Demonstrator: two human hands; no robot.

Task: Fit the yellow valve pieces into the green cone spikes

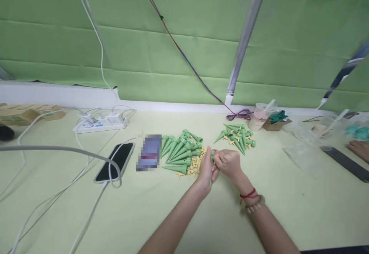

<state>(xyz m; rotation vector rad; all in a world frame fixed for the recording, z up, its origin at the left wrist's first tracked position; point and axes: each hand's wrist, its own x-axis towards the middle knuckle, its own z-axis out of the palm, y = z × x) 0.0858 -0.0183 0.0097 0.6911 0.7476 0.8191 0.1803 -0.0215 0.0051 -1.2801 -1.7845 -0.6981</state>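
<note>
Green cloth [184, 54] hung across the back, with a red and blue wire [184, 56] running down over it. Under it lay the pale yellow worktop [173, 215], wide and flat. A white power strip [100, 123] sat near the back on the left, with white cables [52, 196] trailing from it. A black phone [115, 161] lay face up with one cable plugged in. Beside the phone lay a second flat thing that was too blurred to tell.

A big pile of green cones [180, 152] lay in the middle, with small yellow bits [194, 165] scattered by it. A smaller pile of cones [236, 136] lay further back to the right. Behind that pile stood a plastic cup [261, 117] with a pink drink and a small brown box [276, 122]. Clear bags [305, 150] lay on the right. Another person's hand [359, 149] rested at the far right edge.

The two hands met just in front of the big pile. The left hand [206, 171] was curled around one green cone [212, 157], with the thin tip poking out below. The right hand [229, 162] pinched the top end of that same cone. A red string and a bead band [251, 200] went around the right wrist.
</note>
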